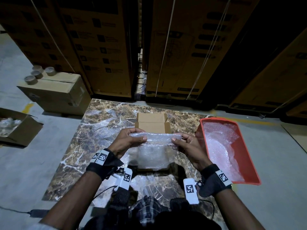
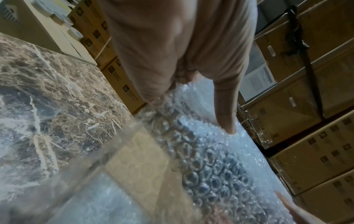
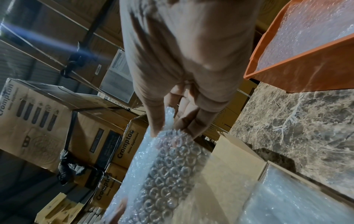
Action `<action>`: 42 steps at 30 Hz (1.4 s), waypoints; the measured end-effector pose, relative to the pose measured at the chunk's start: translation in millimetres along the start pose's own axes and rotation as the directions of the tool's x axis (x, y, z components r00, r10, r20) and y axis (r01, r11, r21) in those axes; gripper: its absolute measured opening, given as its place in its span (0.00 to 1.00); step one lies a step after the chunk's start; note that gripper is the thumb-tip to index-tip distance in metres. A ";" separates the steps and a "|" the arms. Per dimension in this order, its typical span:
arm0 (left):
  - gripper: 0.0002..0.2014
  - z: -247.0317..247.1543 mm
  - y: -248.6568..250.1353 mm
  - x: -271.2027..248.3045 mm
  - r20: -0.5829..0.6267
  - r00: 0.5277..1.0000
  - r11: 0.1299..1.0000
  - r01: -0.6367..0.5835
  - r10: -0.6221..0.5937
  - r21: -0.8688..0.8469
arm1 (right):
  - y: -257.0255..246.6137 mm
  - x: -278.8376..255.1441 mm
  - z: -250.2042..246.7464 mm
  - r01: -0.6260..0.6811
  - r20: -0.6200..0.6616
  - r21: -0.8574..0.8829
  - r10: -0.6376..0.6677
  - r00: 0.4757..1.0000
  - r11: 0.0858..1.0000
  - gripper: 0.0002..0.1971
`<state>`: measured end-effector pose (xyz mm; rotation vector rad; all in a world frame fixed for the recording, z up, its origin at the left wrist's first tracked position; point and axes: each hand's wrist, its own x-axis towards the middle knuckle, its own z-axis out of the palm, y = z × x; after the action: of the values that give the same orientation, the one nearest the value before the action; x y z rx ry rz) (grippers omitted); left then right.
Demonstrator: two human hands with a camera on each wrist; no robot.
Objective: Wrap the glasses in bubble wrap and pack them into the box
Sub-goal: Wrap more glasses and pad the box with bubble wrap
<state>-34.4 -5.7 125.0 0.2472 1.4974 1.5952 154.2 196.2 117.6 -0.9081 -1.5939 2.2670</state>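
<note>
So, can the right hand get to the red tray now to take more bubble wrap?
Probably not yet: the right hand pinches one end of the bubble wrap, the left hand the other. The red tray lies just beside it, nothing between.

Probably a warehouse or storeroom.
Tall stacked cartons [image 1: 103, 47] fill the frame's top; tape rolls [image 1: 39, 73] upper left, concrete floor [image 1: 25, 163].
</note>
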 end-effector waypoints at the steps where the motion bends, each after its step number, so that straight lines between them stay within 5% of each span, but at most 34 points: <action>1: 0.16 -1.6 -0.8 0.4 -0.006 1.000 1.000 0.003 -0.003 -0.009 | 0.2 -0.2 -0.4 0.004 -0.004 -0.008 -0.004 1.000 1.000 0.16; 17: 0.11 -17.8 -9.0 -0.9 0.035 0.999 1.000 -0.021 0.021 0.000 | 0.1 -4.5 0.1 0.060 -0.019 -0.038 -0.060 0.998 0.997 0.08; 20: 0.10 -17.4 -9.3 -3.1 0.051 0.998 0.999 -0.038 0.039 -0.020 | -0.7 -3.0 1.3 0.030 -0.027 0.000 -0.030 0.999 1.000 0.12; 22: 0.19 -19.2 -11.6 -2.0 0.051 0.997 0.997 -0.053 0.055 -0.053 | -2.8 -4.2 2.2 0.015 -0.027 0.053 -0.014 1.000 0.998 0.19; 27: 0.15 -16.2 -9.0 -1.9 0.033 0.999 0.999 -0.038 0.039 -0.038 | -3.4 -6.9 2.7 0.093 -0.038 -0.092 -0.097 0.995 0.991 0.12; 32: 0.26 -14.1 -14.1 -0.7 0.011 0.999 0.999 -0.037 0.037 -0.013 | -0.7 -5.7 3.2 0.210 -0.022 -0.258 -0.223 0.975 0.943 0.07; 39: 0.32 -15.0 -13.4 3.2 -0.001 1.000 0.998 -0.029 0.029 0.047 | -0.1 -3.2 3.7 0.205 -0.033 -0.238 -0.219 0.975 0.949 0.26; 42: 0.31 -15.3 -13.3 5.9 0.002 0.999 0.998 -0.033 0.033 0.060 | 2.0 1.1 2.7 0.126 -0.025 -0.259 -0.137 0.990 0.958 0.23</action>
<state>-42.0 -14.0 107.2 0.3085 1.5492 1.5775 152.0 193.9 116.0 -0.8718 -1.9003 1.9699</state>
